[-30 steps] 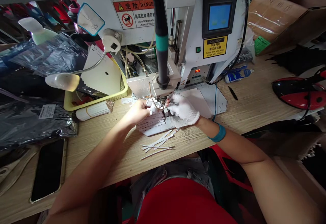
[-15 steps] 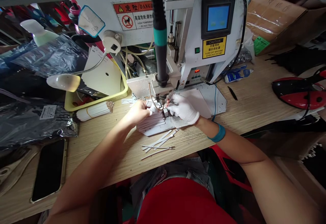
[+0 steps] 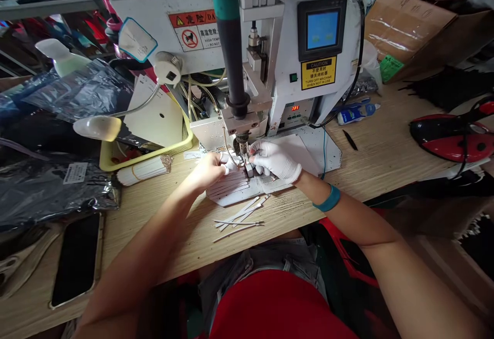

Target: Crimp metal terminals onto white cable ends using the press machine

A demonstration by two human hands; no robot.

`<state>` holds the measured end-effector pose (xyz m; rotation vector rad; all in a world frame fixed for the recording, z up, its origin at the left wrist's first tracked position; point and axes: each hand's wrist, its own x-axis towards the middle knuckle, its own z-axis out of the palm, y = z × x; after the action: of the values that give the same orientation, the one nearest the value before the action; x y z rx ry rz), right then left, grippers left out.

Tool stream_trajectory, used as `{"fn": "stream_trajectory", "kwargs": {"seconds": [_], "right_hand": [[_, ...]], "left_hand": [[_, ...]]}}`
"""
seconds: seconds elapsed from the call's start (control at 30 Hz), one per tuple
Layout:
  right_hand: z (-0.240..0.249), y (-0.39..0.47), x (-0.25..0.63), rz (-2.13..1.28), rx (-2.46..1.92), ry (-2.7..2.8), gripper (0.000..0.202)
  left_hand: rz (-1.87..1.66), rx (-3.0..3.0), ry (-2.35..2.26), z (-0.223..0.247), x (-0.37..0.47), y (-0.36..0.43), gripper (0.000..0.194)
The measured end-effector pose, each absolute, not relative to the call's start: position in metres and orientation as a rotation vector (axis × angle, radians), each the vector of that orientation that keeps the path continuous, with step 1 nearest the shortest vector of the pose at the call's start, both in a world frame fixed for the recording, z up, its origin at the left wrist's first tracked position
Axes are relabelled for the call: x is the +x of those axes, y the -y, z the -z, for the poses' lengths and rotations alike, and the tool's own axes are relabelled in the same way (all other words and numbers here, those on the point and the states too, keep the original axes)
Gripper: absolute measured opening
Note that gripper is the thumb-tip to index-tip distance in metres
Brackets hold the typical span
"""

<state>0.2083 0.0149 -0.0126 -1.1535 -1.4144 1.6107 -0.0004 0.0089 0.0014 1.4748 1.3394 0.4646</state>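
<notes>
My left hand (image 3: 211, 168), with white covers on its fingertips, is closed in a pinch at the left of the soldering machine's work spot. White strips (image 3: 231, 183) lie beneath it on the white base plate. Opposite, my right hand (image 3: 277, 161) wears a white glove, its thumb and fingers pinched together beside a small metal block (image 3: 250, 169). What sits between the fingertips of either hand is too small to make out. Just above both hands hangs the soldering head (image 3: 242, 141), below a dark handle (image 3: 232, 66) with a teal band.
Loose white strips (image 3: 243, 214) lie on the table before the plate. Left are a banded bundle (image 3: 143, 170), a yellow basket (image 3: 146, 161), a lamp (image 3: 97, 128) and a phone (image 3: 76, 259). A glue tube (image 3: 357, 112) and cardboard box (image 3: 409, 28) are right, with another person's arm above.
The soldering head and its dark handle have risen away from the work spot. My hands stay nearly where they were. The view has shifted slightly.
</notes>
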Motion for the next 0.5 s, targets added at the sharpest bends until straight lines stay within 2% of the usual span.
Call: {"fn": "stream_trajectory", "kwargs": {"seconds": [0.5], "right_hand": [[0.0166, -0.0159, 0.2034, -1.677, -1.085, 1.273, 0.017]], "left_hand": [[-0.449, 1.427, -1.356, -0.0039, 0.0006, -0.0103, 0.003]]}}
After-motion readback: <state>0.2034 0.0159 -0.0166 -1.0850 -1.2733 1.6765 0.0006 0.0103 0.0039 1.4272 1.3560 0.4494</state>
